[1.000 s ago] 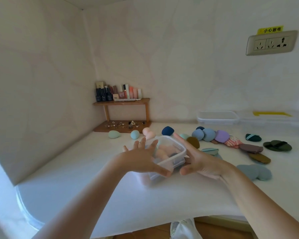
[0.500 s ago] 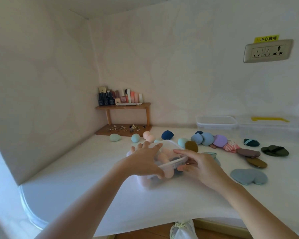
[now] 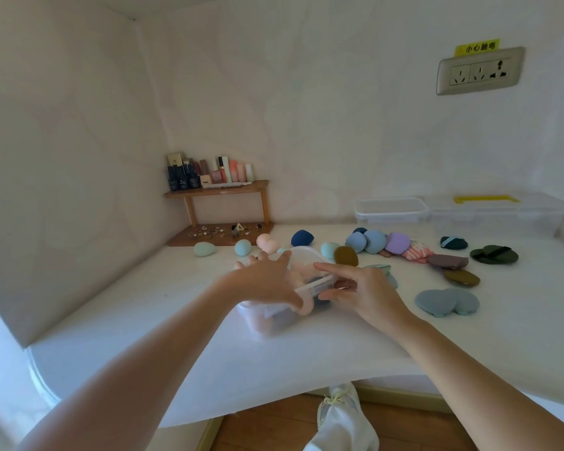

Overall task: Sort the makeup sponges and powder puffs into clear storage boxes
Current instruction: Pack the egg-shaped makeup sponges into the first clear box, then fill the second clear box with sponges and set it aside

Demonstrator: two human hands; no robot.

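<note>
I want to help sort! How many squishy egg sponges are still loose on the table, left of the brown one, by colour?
light blue-green sponges: 3
pink sponge: 1
navy sponge: 1
Total: 5, not counting any inside or hidden behind the clear box.

sponges (image 3: 284,307) in box (image 3: 310,260); puffs (image 3: 447,302) right; shelf (image 3: 220,190) behind
</note>
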